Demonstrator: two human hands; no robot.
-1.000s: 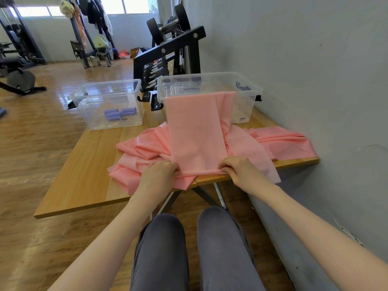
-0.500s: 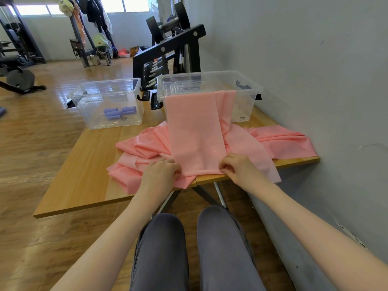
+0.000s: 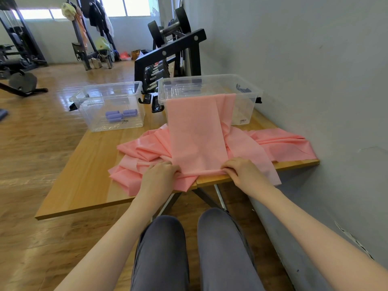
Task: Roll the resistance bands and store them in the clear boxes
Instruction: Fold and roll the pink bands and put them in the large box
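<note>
Left hand [image 3: 158, 177] and right hand [image 3: 241, 172] knuckles-up, each grip pinching pink band [image 3: 196, 135] near edge

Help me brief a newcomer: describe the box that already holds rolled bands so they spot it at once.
On the wooden table stand two clear boxes side by side. Take the left box, the one farther from the wall. It has purple rolls on its floor and nothing over its rim, while the right box has a pink band draped over its front.
</note>
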